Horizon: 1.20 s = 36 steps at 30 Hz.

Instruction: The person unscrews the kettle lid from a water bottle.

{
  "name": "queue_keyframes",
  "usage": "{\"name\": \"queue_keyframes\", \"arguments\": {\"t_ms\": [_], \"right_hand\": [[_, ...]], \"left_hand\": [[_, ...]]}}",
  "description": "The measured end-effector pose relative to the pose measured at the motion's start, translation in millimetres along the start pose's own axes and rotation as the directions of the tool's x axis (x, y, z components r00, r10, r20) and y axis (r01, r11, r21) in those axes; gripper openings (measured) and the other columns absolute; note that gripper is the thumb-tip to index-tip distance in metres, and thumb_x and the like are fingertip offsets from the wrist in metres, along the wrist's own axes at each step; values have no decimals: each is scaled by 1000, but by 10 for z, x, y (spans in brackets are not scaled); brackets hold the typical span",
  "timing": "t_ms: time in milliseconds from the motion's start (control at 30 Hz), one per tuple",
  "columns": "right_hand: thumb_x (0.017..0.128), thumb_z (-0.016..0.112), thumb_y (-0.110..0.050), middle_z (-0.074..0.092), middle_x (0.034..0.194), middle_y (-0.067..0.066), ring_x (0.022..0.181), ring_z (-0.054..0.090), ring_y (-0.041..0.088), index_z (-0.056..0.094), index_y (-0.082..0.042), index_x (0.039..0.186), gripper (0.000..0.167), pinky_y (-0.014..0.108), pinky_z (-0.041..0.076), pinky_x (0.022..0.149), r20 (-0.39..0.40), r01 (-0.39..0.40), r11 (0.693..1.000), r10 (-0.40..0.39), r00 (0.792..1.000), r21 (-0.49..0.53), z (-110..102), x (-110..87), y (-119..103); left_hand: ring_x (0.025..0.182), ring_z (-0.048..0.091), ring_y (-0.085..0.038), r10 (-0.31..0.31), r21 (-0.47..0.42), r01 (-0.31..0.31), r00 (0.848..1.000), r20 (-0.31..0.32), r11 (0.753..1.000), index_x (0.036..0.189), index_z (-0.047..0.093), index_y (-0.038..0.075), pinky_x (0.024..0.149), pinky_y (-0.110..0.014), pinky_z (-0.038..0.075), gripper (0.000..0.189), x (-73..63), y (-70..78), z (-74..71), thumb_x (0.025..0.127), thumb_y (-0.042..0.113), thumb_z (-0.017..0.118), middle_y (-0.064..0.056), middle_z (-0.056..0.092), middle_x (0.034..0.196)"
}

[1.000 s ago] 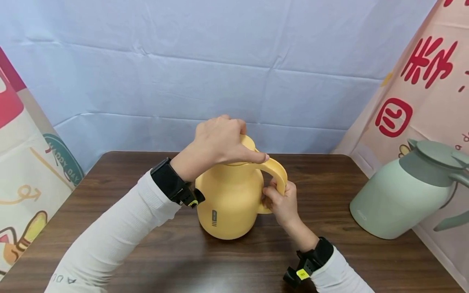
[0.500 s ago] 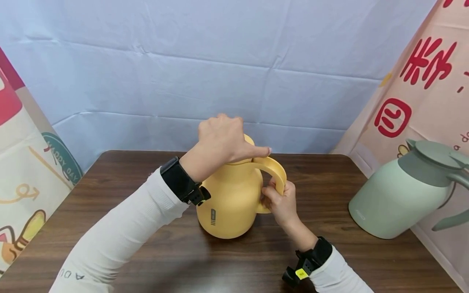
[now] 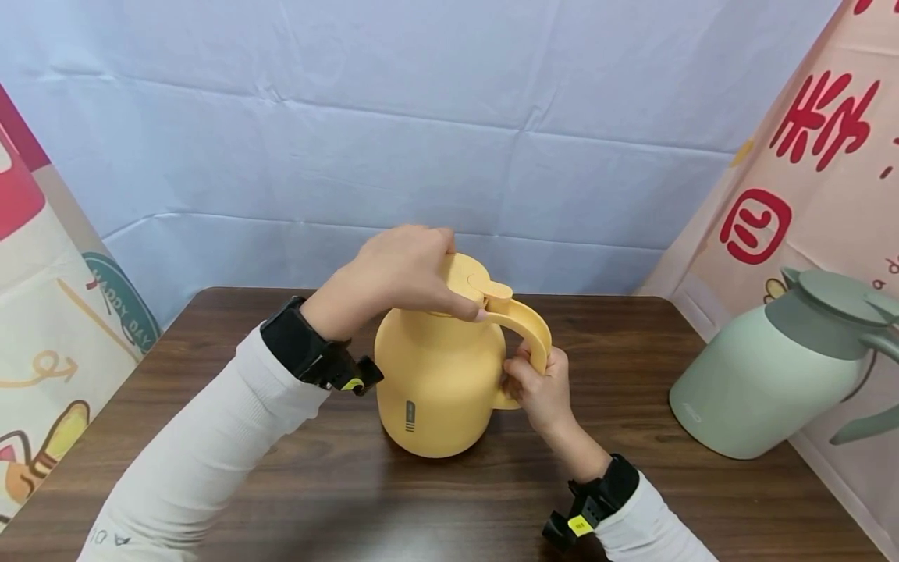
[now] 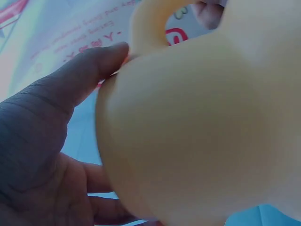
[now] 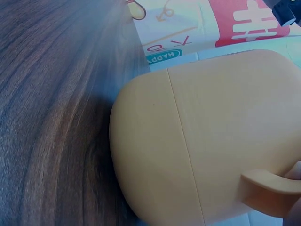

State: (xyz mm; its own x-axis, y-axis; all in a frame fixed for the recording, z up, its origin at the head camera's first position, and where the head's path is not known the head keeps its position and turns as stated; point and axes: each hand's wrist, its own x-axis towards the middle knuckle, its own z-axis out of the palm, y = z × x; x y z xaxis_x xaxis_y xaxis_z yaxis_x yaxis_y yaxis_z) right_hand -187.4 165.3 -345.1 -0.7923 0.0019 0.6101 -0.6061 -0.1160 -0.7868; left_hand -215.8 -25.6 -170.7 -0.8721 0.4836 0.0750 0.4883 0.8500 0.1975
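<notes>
A yellow thermos jug (image 3: 438, 382) stands upright on the table, its handle (image 3: 537, 328) toward the right. My left hand (image 3: 403, 269) grips the rim of its round lid (image 3: 463, 269) from the left, thumb on the near side, close to the handle's top. In the left wrist view the thumb (image 4: 94, 70) and several fingers (image 4: 106, 209) lie around the jug's top. A flat tab (image 3: 497, 290) on the lid points over the handle. My right hand (image 3: 544, 386) holds the handle low down; in the right wrist view it barely shows at the edge.
A pale green thermos jug (image 3: 779, 371) stands at the right side of the brown wooden table (image 3: 316, 484). A light blue cloth (image 3: 351, 140) hangs behind the table. Printed sheets (image 3: 829, 195) border the sides.
My left hand has shifted left and turned on the lid, so the thumb has drawn back from over the handle and the tab shows. My right hand and the jug's body stay in place.
</notes>
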Motion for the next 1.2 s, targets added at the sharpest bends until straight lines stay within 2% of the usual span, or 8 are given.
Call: {"name": "queue_keyframes", "arguments": {"t_ms": [167, 333, 533, 700, 800, 900, 1033, 1200], "right_hand": [[75, 42, 21, 33, 39, 4, 28, 31, 15, 34, 0, 54, 31, 26, 35, 32, 10, 10, 1000, -10, 1000, 19, -7, 6, 8], [76, 44, 19, 32, 39, 3, 28, 32, 15, 35, 0, 54, 31, 26, 35, 32, 15, 20, 1000, -20, 1000, 7, -11, 18, 14], [76, 42, 21, 32, 39, 3, 28, 32, 14, 35, -1, 54, 32, 26, 34, 31, 24, 32, 999, -32, 999, 2, -6, 18, 23], [76, 43, 20, 32, 38, 3, 28, 33, 14, 35, 0, 54, 31, 26, 34, 31, 24, 38, 999, -38, 999, 0, -7, 20, 28], [77, 43, 20, 32, 38, 4, 28, 33, 15, 35, 0, 54, 31, 26, 35, 31, 21, 36, 999, -36, 999, -1, -7, 19, 27], [76, 42, 21, 32, 38, 4, 27, 33, 15, 34, 0, 54, 32, 26, 35, 31, 22, 34, 999, -34, 999, 4, -6, 18, 25], [76, 41, 22, 32, 37, 4, 27, 32, 15, 34, 0, 53, 32, 27, 34, 31, 27, 35, 999, -35, 999, 17, -7, 17, 23], [76, 41, 22, 31, 38, 4, 28, 31, 14, 33, 0, 53, 32, 27, 34, 31, 24, 28, 999, -28, 999, 24, -11, 15, 19]], "left_hand": [[90, 51, -19, 79, -74, -77, 996, 33, 994, 111, 54, 9, 71, -31, 42, 68, -20, -90, -23, 65, 55, 75, -4, 56, 100], [112, 41, -21, 177, -140, -167, 982, 62, 976, 133, 46, 15, 86, -37, 38, 78, 6, -160, -9, 69, 49, 75, -6, 44, 126], [116, 38, -17, 332, -217, -302, 936, 119, 928, 139, 41, 23, 90, -37, 36, 76, 122, -260, -26, 71, 32, 74, -4, 38, 136], [110, 41, -16, 386, -300, -320, 902, 192, 899, 139, 43, 25, 87, -34, 39, 77, 223, -314, -58, 68, 18, 72, -1, 40, 136], [103, 46, -16, 402, -359, -313, 892, 206, 879, 135, 49, 24, 83, -32, 42, 73, 259, -332, -59, 66, 14, 72, 2, 46, 129], [96, 48, -16, 397, -351, -317, 900, 181, 881, 129, 56, 23, 78, -31, 44, 67, 264, -328, -59, 65, 16, 73, 2, 51, 121], [92, 47, -16, 360, -257, -319, 924, 131, 912, 122, 61, 25, 73, -30, 42, 60, 254, -274, -52, 63, 25, 72, 2, 54, 111], [89, 49, -16, 318, -148, -305, 946, 69, 941, 116, 63, 20, 72, -30, 42, 55, 237, -187, -32, 64, 36, 72, 1, 56, 105]]}}
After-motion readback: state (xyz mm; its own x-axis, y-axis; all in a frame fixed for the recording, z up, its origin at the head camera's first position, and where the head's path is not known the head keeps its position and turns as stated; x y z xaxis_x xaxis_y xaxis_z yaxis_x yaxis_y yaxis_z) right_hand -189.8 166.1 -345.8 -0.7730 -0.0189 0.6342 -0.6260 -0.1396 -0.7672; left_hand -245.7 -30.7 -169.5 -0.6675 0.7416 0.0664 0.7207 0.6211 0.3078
